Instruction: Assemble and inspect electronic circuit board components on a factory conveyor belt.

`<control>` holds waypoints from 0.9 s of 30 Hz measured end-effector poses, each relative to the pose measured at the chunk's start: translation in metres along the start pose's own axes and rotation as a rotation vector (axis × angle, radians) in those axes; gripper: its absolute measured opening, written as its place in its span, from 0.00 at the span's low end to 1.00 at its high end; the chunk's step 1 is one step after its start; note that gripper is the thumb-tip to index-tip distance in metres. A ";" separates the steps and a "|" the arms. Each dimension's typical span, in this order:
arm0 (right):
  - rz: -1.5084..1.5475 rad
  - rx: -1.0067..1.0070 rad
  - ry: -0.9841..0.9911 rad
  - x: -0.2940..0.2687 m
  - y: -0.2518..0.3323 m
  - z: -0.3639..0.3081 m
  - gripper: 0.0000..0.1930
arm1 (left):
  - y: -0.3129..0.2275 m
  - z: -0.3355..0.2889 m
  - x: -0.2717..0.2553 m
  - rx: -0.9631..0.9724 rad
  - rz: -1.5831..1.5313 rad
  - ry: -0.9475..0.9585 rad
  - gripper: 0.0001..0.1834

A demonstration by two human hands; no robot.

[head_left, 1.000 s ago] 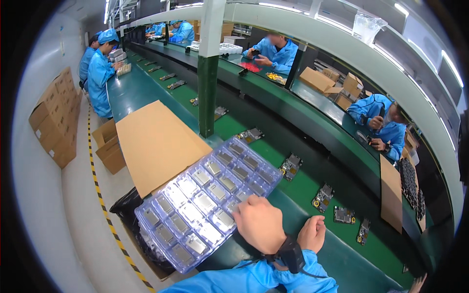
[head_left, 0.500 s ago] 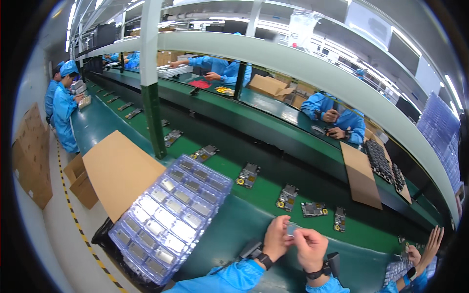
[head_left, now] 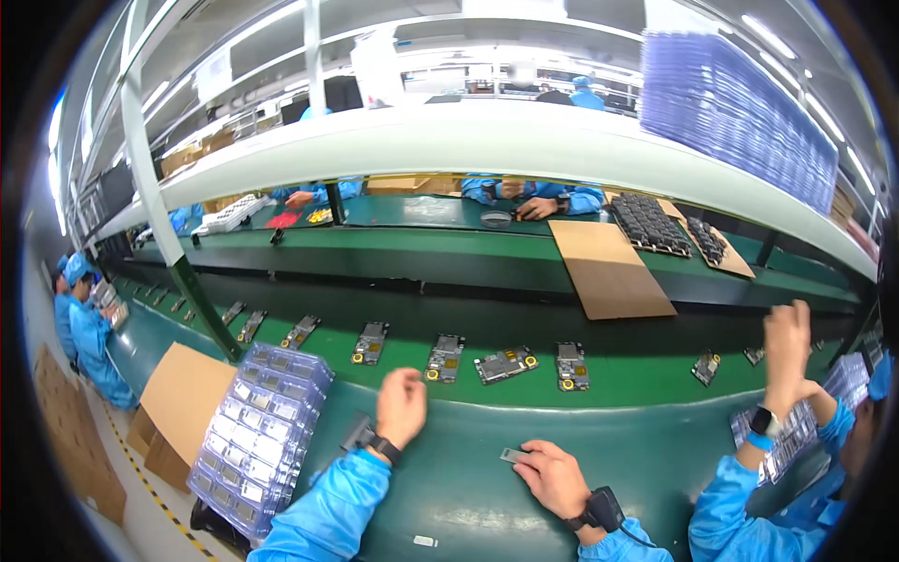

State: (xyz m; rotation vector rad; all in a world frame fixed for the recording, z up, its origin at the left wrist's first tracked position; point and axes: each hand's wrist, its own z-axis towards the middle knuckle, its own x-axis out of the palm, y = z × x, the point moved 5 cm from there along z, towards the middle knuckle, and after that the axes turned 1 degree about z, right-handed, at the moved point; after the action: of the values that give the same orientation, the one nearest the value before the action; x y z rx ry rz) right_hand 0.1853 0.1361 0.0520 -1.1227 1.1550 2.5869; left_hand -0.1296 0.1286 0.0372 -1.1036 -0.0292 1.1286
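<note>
At the far left, two workers in blue caps and coats (head_left: pixel 92 328) are at the table (head_left: pixel 468 496). Nearer, a brown cardboard sheet (head_left: pixel 185 384) leans beside a clear plastic tray (head_left: pixel 262 426), whose compartments hold flat metallic pieces. The left hand (head_left: pixel 401 409), with a black band (head_left: pixel 384 450) at its wrist, is to the right of the tray, raised near the edge of the green conveyor (head_left: pixel 403 382). Its fingers are curled close together; whether they hold anything cannot be told. Below, a small pale strip (head_left: pixel 425 540) lies on the table. Along the conveyor runs a row of dark circuit boards (head_left: pixel 444 359), several with a yellow ring at one end; one of them is just beside the left fingertips. Further right, the right hand (head_left: pixel 554 478) pinches a small flat grey piece (head_left: pixel 512 455) between thumb and fingers, its free end pointing left above the table. A black box (head_left: pixel 604 509) sits on that wrist. At the far right, a co-worker's hand (head_left: pixel 787 356) is raised near another clear tray (head_left: pixel 782 440).
</note>
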 end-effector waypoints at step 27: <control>-0.042 -0.412 -0.312 -0.063 0.049 -0.003 0.17 | -0.076 -0.074 0.000 -0.533 -1.132 0.412 0.15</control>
State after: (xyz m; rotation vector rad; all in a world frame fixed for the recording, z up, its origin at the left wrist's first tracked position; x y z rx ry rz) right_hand 0.2149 0.1113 0.1219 -0.7393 0.5441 2.9068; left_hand -0.0372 0.0785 0.0535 -1.4617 -0.5837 -0.1500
